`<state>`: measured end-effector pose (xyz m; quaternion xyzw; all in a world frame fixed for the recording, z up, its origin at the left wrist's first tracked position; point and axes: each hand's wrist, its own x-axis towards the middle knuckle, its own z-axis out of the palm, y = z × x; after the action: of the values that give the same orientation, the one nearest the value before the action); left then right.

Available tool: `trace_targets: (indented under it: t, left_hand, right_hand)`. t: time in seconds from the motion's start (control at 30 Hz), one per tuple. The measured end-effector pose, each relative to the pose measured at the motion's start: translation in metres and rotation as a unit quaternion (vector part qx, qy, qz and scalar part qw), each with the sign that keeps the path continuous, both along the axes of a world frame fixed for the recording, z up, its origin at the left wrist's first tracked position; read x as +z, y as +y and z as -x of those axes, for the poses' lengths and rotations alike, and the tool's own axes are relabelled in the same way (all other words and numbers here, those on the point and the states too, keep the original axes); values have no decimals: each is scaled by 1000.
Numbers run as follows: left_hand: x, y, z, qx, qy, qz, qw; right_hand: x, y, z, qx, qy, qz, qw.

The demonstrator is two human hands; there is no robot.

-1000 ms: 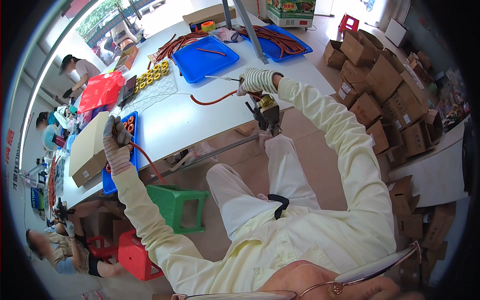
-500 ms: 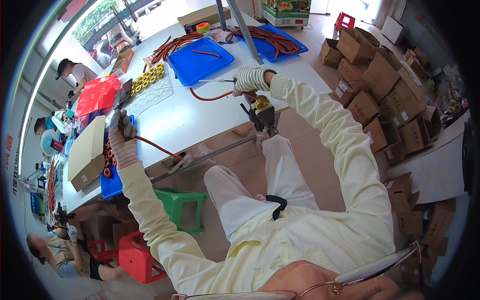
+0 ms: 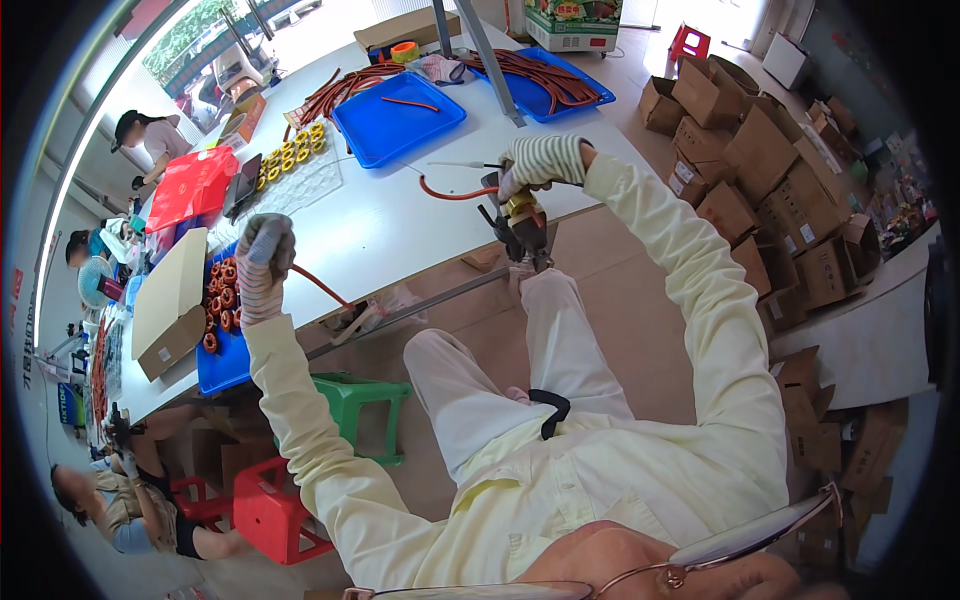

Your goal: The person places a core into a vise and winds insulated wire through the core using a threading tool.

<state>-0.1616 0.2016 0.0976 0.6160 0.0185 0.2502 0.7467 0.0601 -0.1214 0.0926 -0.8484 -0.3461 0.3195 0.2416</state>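
Note:
My left hand [image 3: 267,250], in a striped knit glove, is closed around a reddish-brown flexible tube [image 3: 322,286] whose free end points to the lower right. It hangs in front of the blue tray with orange-red rings [image 3: 221,300]. My right hand [image 3: 540,165], gloved alike, is closed at the top of a clamp-like metal fixture [image 3: 524,225] at the table edge. From that hand a second reddish-brown tube [image 3: 450,195] curves left. A thin rod with a white end [image 3: 455,163] also sticks out there; the fingers hide how both are gripped.
A blue tray [image 3: 385,145] with one short tube lies ahead, and another [image 3: 590,97] holds many tubes. Yellow rings [image 3: 290,160] sit left of them. An open carton [image 3: 165,305] stands at left. A green stool [image 3: 365,410] is below the table. Two co-workers are beyond, another lower left.
My left hand has drawn back from the far left, slightly right and nearer me, uncovering the orange-red rings. My right hand has shifted right, bringing the rod and tube along.

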Motion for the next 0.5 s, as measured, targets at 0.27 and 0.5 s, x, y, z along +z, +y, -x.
trace_targets:
  t: [0.27,0.5]
  left_hand:
    - [-22,-7,-3,-248,357,-532,727]
    - [-89,44,-52,198,382,-668,607]
  right_hand:
    - [-9,-17,-8,7,55,-41,998]
    - [-19,-19,-11,8,123,-108,987]
